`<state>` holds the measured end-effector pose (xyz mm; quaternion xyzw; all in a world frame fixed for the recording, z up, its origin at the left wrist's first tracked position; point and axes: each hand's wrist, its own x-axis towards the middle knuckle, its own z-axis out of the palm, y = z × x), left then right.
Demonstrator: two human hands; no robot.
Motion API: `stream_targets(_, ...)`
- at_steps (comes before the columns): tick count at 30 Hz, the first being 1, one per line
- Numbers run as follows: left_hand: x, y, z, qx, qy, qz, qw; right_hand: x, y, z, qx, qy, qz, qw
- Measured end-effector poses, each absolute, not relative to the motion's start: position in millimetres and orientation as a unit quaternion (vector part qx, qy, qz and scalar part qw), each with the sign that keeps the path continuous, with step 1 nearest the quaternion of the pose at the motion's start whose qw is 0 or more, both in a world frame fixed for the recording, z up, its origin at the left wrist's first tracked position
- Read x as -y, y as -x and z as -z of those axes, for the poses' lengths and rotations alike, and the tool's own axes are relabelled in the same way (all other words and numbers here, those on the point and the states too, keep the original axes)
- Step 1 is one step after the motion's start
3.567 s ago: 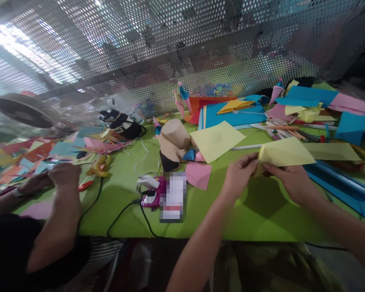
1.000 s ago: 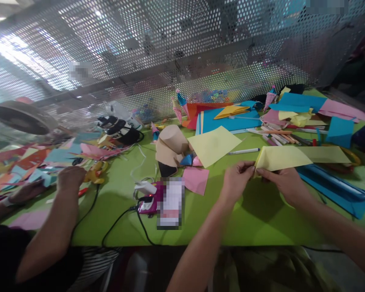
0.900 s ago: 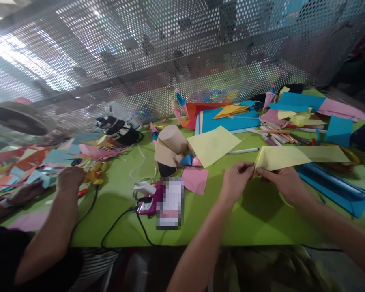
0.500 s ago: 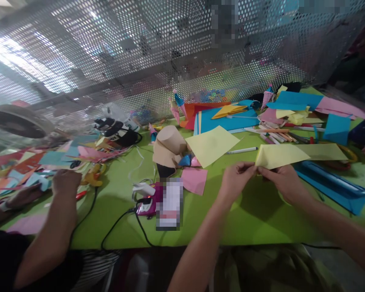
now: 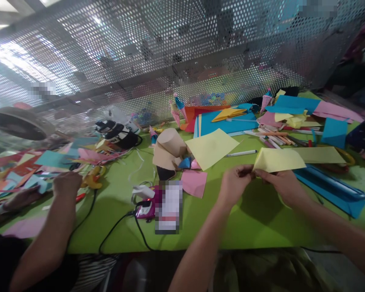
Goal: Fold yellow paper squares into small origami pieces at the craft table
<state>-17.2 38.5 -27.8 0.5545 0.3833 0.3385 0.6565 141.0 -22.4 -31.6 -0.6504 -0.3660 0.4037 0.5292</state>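
Observation:
My two hands hold a piece of pale yellow paper (image 5: 278, 159) a little above the green table. With fingers pinched, my left hand (image 5: 235, 182) grips its lower left corner. My right hand (image 5: 281, 184) pinches the same corner from the right, its thumb close to the left fingertips. The paper is bent over at that end and leans to the right. Left of it lies a flat yellow sheet (image 5: 213, 148), beside a white pen (image 5: 241, 153). Behind my right hand a long yellow strip (image 5: 320, 155) lies near a blue roll (image 5: 331, 184).
A pink paper square (image 5: 194, 182), a phone (image 5: 169, 207) and a magenta power strip (image 5: 147, 209) with cables lie left of my hands. Colour pencils (image 5: 278, 138) and blue sheets sit at the back. At the left, a co-worker's hands (image 5: 67, 184) are near a yellow glue gun (image 5: 94, 177).
The yellow paper in my hands has tilted slightly, and its bent end looks a bit fuller. Both hands stay close together at its corner. The whole view has shifted slightly.

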Motion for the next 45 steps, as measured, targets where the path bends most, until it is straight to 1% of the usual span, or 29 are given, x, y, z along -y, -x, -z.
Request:
stream_targets(4,-38,20,25,-0.414,-0.575,-0.342,0.617,26,-143,28,0.353,0.658,-0.396,0.535)
stream_targets(9,-39,27,18,-0.449,-0.626,-0.365,0.523,27,-153,20,0.324,0.643,-0.385,0.578)
stream_targets(12,-38,28,13,-0.464,-0.653,-0.385,0.459,24,-159,18,0.297,0.605,-0.414,0.612)
stream_targets(16,-37,29,8,-0.463,-0.674,-0.380,0.433,19,-167,17,0.272,0.536,-0.474,0.643)
stream_targets(23,-38,33,7,-0.450,-0.699,-0.396,0.390,15,-187,14,0.273,0.540,-0.544,0.581)
stream_targets(27,-38,33,8,-0.425,-0.722,-0.393,0.379,17,-183,14,0.247,0.535,-0.575,0.568)
stream_targets(34,-37,35,4,-0.429,-0.725,-0.377,0.385,15,-181,15,0.269,0.529,-0.532,0.604)
stream_targets(40,-36,35,5,-0.419,-0.721,-0.384,0.397,10,-186,21,0.312,0.545,-0.476,0.615)
stream_targets(43,-38,37,4,-0.422,-0.720,-0.389,0.391,9,-196,22,0.321,0.571,-0.431,0.621)
stream_targets(45,-39,39,3,-0.431,-0.721,-0.389,0.378,10,-205,19,0.324,0.589,-0.376,0.638)
